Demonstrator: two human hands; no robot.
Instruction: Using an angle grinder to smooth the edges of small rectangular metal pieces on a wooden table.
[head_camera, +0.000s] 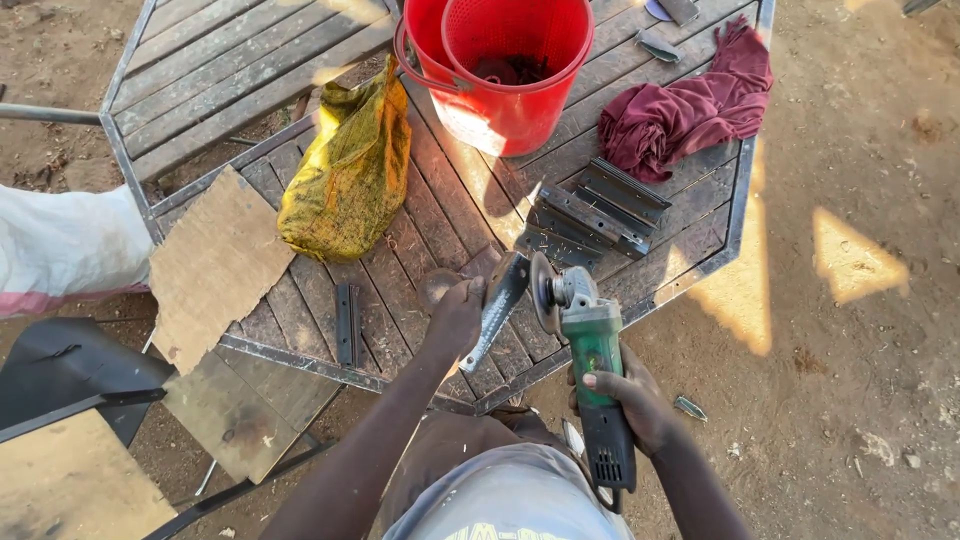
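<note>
The left hand (456, 312) is closed around the low end of a flat metal piece (497, 305) and holds it tilted on the wooden table (300, 60), with its top end pointing to about one o'clock. The right hand (632, 398) is wrapped tight around the body of a green grinder (592, 370). The round disc of the grinder sits just beside the metal piece, at its three o'clock side, and it looks like they touch or almost touch. No sparks show, so I cannot tell if the disc is spinning. At about one o'clock from the hands lies a pile of dark metal pieces (597, 214), stacked side by side. One more dark strip (346, 322) lies alone at nine o'clock from the left hand. I cannot tell which of these pieces are ground and which are not, so it looks like the job is somewhere in the middle, with one piece in hand now. Farther up the table stand a red bucket (505, 100), a yellow bag (345, 175) and a dark red cloth (690, 105).
</note>
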